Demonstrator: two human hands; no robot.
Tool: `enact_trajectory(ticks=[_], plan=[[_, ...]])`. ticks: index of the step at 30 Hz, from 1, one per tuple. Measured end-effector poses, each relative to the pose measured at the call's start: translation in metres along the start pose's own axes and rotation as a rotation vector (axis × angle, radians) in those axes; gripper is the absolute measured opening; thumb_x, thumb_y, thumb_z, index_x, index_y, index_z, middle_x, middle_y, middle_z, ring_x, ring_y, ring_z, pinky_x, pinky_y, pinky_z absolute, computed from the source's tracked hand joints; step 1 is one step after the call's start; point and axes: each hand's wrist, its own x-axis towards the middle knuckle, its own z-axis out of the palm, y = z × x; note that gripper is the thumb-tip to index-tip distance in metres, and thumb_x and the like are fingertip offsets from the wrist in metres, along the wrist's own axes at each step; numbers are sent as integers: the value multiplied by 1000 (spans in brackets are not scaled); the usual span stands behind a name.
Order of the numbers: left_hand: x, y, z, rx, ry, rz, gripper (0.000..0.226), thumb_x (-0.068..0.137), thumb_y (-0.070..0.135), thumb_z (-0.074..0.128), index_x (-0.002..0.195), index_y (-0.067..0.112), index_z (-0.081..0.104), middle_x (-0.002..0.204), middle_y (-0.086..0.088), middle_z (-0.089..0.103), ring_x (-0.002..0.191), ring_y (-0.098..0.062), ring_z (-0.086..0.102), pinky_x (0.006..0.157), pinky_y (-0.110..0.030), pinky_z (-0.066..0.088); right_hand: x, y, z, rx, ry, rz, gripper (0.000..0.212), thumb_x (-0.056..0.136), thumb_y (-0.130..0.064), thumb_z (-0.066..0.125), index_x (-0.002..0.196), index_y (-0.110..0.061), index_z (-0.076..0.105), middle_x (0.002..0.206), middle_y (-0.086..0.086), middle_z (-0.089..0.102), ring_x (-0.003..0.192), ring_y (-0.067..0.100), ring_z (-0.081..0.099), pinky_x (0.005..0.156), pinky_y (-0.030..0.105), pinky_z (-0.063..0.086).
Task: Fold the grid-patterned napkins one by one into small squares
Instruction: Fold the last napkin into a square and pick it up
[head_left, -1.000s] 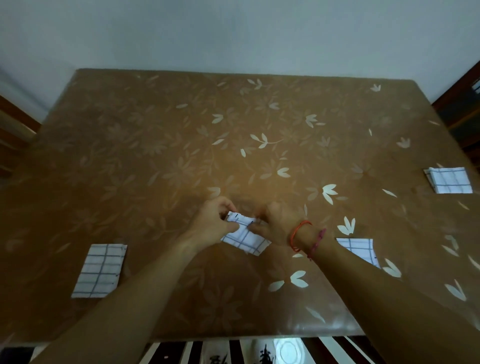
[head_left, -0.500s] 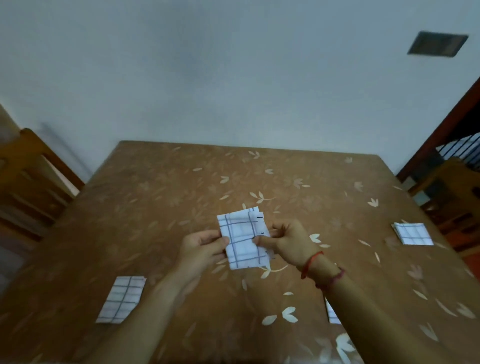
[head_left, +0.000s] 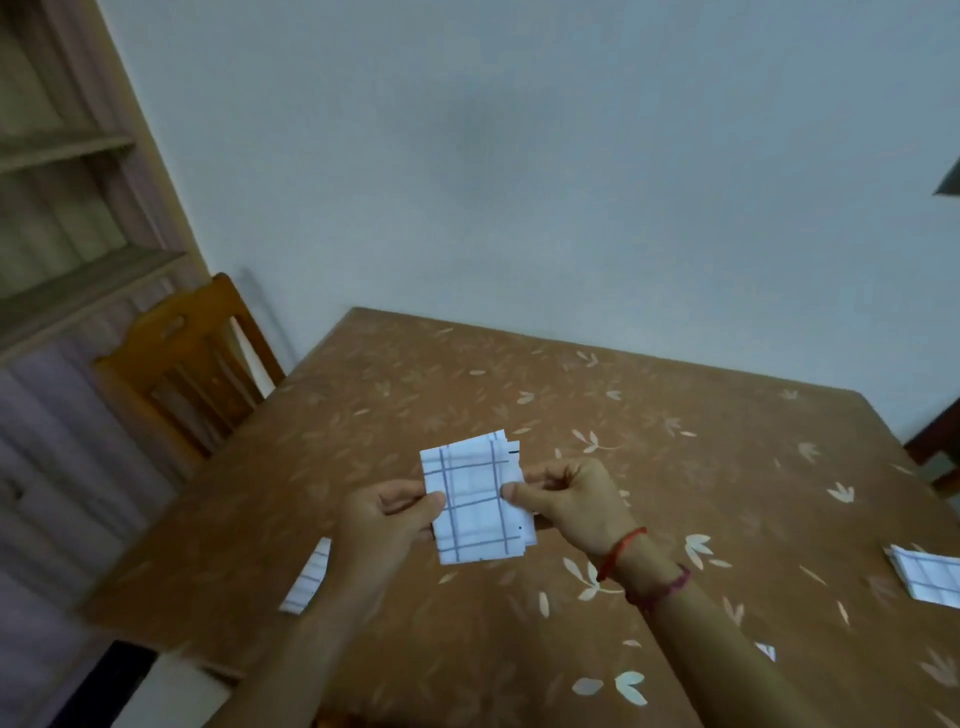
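Observation:
A white napkin with a blue grid (head_left: 474, 501), folded into a small rectangle, is held upright above the brown table (head_left: 675, 467). My left hand (head_left: 387, 525) pinches its left edge. My right hand (head_left: 569, 501) pinches its right edge, where several layers show. A second folded napkin (head_left: 307, 579) lies on the table, partly hidden behind my left forearm. A third folded napkin (head_left: 927, 574) lies at the right edge of the view. A small white corner (head_left: 766, 650) peeks out behind my right forearm.
A wooden chair (head_left: 182, 364) stands at the table's left side. Behind it, shelves (head_left: 67, 218) run along the left wall. A plain wall closes the far side of the table. Dark wooden furniture (head_left: 940, 441) shows at the far right.
Both hands have lifted the napkin off the table and turned it upright. The camera has tilted up and swung left, bringing the chair and shelves into view.

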Motion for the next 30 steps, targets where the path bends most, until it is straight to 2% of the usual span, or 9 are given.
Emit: enact_trajectory(ticks=[5,10,13,16,19,21,24,28,30], plan=[[-23,-3,-60,46,149,-54,8,81,14,74,89,12,73,81,1,75,69,-10,71,50,-18,52,9,-5,57,-37,-151,-45,6,80,-1,73,79,-6,77,78,11,75,71,22,72,66,39,60],[-60,-13,-117,-26,337,-96,14,80,14,73,94,11,71,87,-3,74,72,-14,72,56,-24,56,6,-8,121,-80,-374,-83,2,81,-3,73,80,-2,75,62,-8,71,55,0,65,52,13,48],[-88,-19,-147,-70,389,-92,15,82,13,70,96,9,73,93,-7,74,85,-24,72,80,-47,57,-3,-6,156,-87,-515,-56,5,83,-4,72,79,-6,74,70,-6,74,65,4,70,54,18,52],[-116,-25,-170,-153,493,-95,16,86,7,65,99,6,73,97,-10,74,90,-27,71,85,-50,55,-13,-1,191,-108,-590,-68,7,82,-8,74,84,-1,75,77,3,75,70,18,72,61,35,59],[-138,-32,-190,-178,559,-96,17,89,7,62,102,7,72,98,-11,74,91,-32,70,83,-52,55,-26,2,224,-96,-646,-60,11,83,-1,71,89,8,72,71,-1,71,58,2,66,53,16,52],[-147,-37,-206,-214,588,-101,18,91,6,60,103,6,72,99,-10,74,93,-31,69,81,-46,57,-34,3,245,-65,-668,-42,9,83,3,69,90,7,71,69,-5,69,55,-2,64,50,10,47],[-155,-46,-232,-253,597,-121,19,91,6,59,106,5,71,101,-9,74,95,-26,69,80,-33,58,-37,6,277,-58,-690,-33,7,82,4,69,88,5,72,61,-10,70,56,-4,64,51,9,47],[-153,-62,-275,-270,638,-156,16,90,8,61,100,4,74,98,-12,74,95,-30,69,85,-43,56,-37,4,328,-92,-723,-7,8,81,2,71,81,-5,73,65,-10,73,62,0,68,57,15,50],[-149,-68,-303,-278,669,-154,15,90,8,62,97,4,74,95,-11,74,92,-30,70,80,-41,57,-38,1,358,-103,-737,-2,13,81,2,71,77,-10,73,64,-10,72,61,0,68,55,13,50]])
